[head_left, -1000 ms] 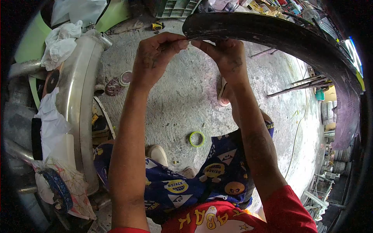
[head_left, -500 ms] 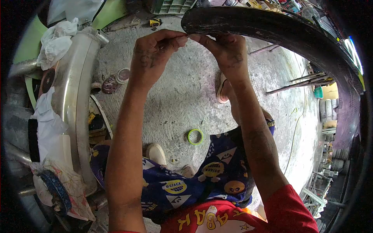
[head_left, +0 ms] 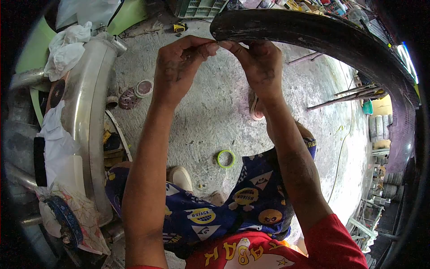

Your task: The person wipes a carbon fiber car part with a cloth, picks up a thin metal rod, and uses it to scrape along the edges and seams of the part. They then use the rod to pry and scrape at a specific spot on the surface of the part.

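Barely anything shifts over the last second: the left hand (head_left: 177, 60) stays with thumb and forefinger pinched together, though I cannot tell what lies between them. Just beside it, the right hand (head_left: 264, 62) remains clamped on the long, curved, glossy black panel (head_left: 313, 31), which arcs beyond and rightward from that hand. Work therefore stays at one spot, by the panel's near end. The bright green ring-shaped roll (head_left: 219, 159) lies well below both hands.

The right hand (head_left: 263, 67) is partly hidden by the curved black part (head_left: 309, 29); whether anything is pinched by the left hand (head_left: 180, 62) cannot be discerned. The green crate (head_left: 201, 9) is cropped above.
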